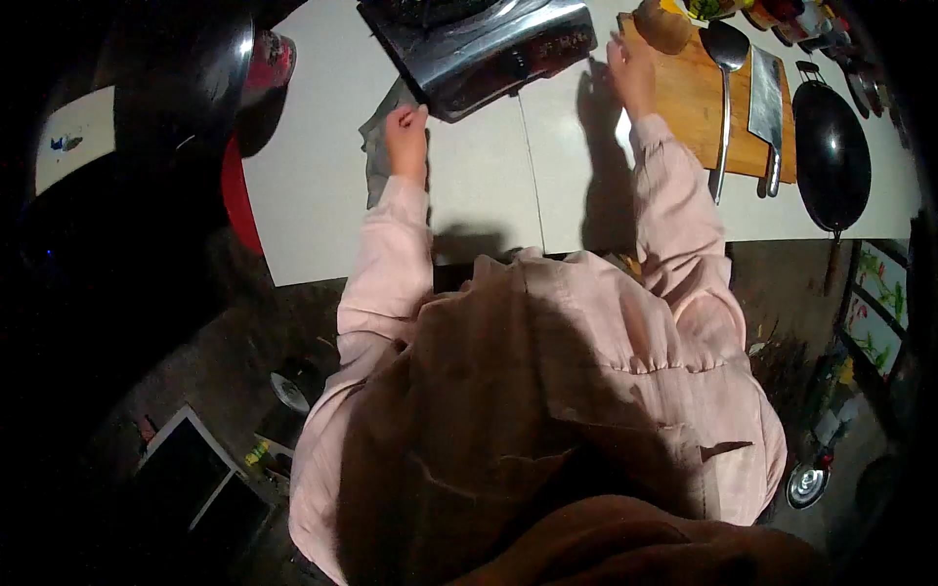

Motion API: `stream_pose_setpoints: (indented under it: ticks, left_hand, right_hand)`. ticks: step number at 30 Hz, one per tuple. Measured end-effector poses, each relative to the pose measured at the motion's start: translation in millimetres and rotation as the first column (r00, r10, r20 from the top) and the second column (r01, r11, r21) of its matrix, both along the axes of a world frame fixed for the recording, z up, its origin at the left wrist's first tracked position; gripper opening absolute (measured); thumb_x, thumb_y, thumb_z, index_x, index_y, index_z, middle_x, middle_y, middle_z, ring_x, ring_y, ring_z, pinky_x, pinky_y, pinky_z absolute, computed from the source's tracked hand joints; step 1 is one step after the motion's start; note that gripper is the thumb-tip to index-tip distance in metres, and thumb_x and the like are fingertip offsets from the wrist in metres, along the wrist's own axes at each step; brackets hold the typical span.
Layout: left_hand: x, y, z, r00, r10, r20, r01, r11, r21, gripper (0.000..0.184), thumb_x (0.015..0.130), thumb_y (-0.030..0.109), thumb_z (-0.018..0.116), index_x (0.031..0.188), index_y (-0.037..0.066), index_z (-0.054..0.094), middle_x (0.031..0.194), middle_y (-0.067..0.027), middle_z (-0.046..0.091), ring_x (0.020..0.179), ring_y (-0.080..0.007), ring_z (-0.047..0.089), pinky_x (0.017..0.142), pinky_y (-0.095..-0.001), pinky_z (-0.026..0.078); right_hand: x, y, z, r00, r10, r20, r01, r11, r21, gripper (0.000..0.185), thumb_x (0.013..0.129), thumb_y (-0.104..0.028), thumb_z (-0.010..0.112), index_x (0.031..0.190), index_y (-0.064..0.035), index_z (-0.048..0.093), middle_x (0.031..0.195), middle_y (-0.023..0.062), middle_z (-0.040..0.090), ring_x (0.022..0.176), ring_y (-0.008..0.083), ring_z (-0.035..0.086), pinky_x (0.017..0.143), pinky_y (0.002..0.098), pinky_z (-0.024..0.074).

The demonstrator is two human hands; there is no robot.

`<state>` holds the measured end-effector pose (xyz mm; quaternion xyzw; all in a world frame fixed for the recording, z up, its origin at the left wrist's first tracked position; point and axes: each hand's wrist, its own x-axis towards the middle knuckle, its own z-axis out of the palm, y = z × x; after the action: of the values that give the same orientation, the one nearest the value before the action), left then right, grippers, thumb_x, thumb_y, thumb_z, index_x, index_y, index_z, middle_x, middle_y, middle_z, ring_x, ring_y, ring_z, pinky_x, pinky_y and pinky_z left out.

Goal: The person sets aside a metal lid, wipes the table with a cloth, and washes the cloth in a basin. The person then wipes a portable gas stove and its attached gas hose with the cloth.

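Observation:
My left hand (405, 142) is over the white table, its fingers curled closed. A grey cloth (377, 146) lies beside and partly under it; whether the fingers grip the cloth or anything else is hidden. Just ahead stands a shiny metal stove (489, 61), its front corner close to this hand. My right hand (633, 80) is to the right of the stove, at the left edge of a wooden cutting board (681, 107). Its fingers are partly stretched and apart, with nothing visible in them. A round brown wooden-looking object (662, 25) is close to those fingertips.
On the board lie a long-handled spatula (725, 98) and a cleaver (767, 107). A black wok (831, 156) is farther right, its handle over the table edge. Bottles and packets (782, 18) crowd the back right. A red container (272, 61) stands at the left. A seam crosses the white tabletop (479, 166).

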<state>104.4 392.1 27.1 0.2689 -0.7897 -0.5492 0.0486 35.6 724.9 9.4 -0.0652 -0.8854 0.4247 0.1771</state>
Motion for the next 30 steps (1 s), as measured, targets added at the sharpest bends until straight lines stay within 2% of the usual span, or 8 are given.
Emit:
stream_pose_setpoints:
  ticks: [4, 5, 6, 12, 13, 17, 24, 30]
  left_hand:
    - [-34, -11, -7, 0.996, -0.083, -0.026, 0.085, 0.991, 0.099, 0.047, 0.080, 0.024, 0.064, 0.113, -0.007, 0.053, 0.108, -0.0139, 0.060, 0.098, -0.0209, 0.056, 0.085, -0.0277, 0.041]
    - [-43, -15, -15, 0.996, -0.093, -0.012, 0.093, 0.966, 0.241, 0.040, 0.080, 0.023, 0.064, 0.110, -0.004, 0.055, 0.102, -0.0095, 0.060, 0.089, -0.0178, 0.054, 0.079, -0.0266, 0.040]
    - [-48, -15, -11, 0.994, -0.107, -0.001, 0.100, 0.920, 0.380, 0.034, 0.080, 0.022, 0.064, 0.106, 0.000, 0.058, 0.096, -0.0052, 0.060, 0.080, -0.0146, 0.052, 0.072, -0.0255, 0.040]
    - [-57, -19, -11, 0.997, -0.075, 0.018, 0.059, 0.890, 0.452, 0.029, 0.078, 0.020, 0.066, 0.099, 0.001, 0.061, 0.086, -0.0031, 0.060, 0.078, -0.0141, 0.052, 0.068, -0.0256, 0.039]
    - [-56, -21, -10, 0.997, -0.033, 0.067, 0.002, 0.907, 0.421, 0.032, 0.078, 0.020, 0.067, 0.100, -0.002, 0.061, 0.091, -0.0054, 0.061, 0.082, -0.0154, 0.053, 0.073, -0.0270, 0.040]
    - [-56, -33, -1, 0.990, -0.110, 0.087, 0.073, 0.933, 0.351, 0.038, 0.077, 0.017, 0.068, 0.105, -0.007, 0.059, 0.100, -0.0099, 0.061, 0.091, -0.0167, 0.054, 0.082, -0.0281, 0.041]
    - [-53, -55, -13, 0.984, -0.162, 0.070, 0.118, 0.898, 0.424, 0.039, 0.074, 0.018, 0.070, 0.100, -0.009, 0.061, 0.098, -0.0130, 0.064, 0.088, -0.0180, 0.058, 0.079, -0.0277, 0.044]
    - [-57, -60, 2, 0.971, -0.210, 0.116, 0.135, 0.877, 0.461, 0.040, 0.075, 0.029, 0.069, 0.099, -0.003, 0.063, 0.091, -0.0095, 0.065, 0.085, -0.0182, 0.058, 0.077, -0.0269, 0.043]
  right_hand:
    - [-62, 8, -37, 0.983, 0.088, -0.161, -0.053, 0.976, 0.212, 0.037, 0.081, -0.019, 0.050, 0.115, -0.0038, 0.057, 0.083, 0.0161, 0.063, 0.072, 0.0260, 0.059, 0.067, 0.0328, 0.0468]
    - [-71, 10, -35, 0.928, 0.138, 0.345, -0.079, 0.981, -0.178, 0.039, 0.080, -0.019, 0.051, 0.116, -0.0030, 0.056, 0.080, 0.0154, 0.063, 0.073, 0.0213, 0.060, 0.069, 0.0286, 0.0473]
    - [-73, 6, -33, 0.931, 0.131, 0.341, -0.078, 0.983, -0.165, 0.039, 0.080, -0.019, 0.051, 0.116, -0.0030, 0.056, 0.080, 0.0154, 0.063, 0.073, 0.0213, 0.060, 0.069, 0.0286, 0.0473]
    - [-66, -6, -20, 0.955, 0.128, 0.266, -0.100, 0.988, -0.118, 0.047, 0.078, -0.036, 0.055, 0.109, -0.0003, 0.059, 0.098, 0.0176, 0.064, 0.087, 0.0280, 0.062, 0.078, 0.0340, 0.0470]
    - [-64, -11, -19, 0.938, 0.176, 0.297, -0.087, 0.953, -0.290, 0.049, 0.078, -0.040, 0.055, 0.107, 0.0000, 0.060, 0.097, 0.0178, 0.064, 0.089, 0.0287, 0.062, 0.078, 0.0335, 0.0466]
    - [-36, -29, -7, 0.962, 0.034, 0.272, -0.021, 0.999, -0.049, 0.051, 0.078, -0.042, 0.055, 0.104, 0.0010, 0.061, 0.097, 0.0177, 0.064, 0.089, 0.0294, 0.062, 0.079, 0.0325, 0.0460]
    - [-14, -46, 7, 0.948, 0.026, 0.317, 0.041, 0.978, -0.203, 0.050, 0.079, -0.041, 0.055, 0.105, 0.0015, 0.061, 0.099, 0.0157, 0.064, 0.091, 0.0246, 0.061, 0.081, 0.0306, 0.0443]
    - [-24, -15, -8, 0.913, 0.268, 0.307, -0.103, 0.881, -0.461, 0.048, 0.082, -0.040, 0.055, 0.105, 0.0017, 0.060, 0.100, 0.0104, 0.062, 0.088, 0.0190, 0.056, 0.079, 0.0273, 0.0425]
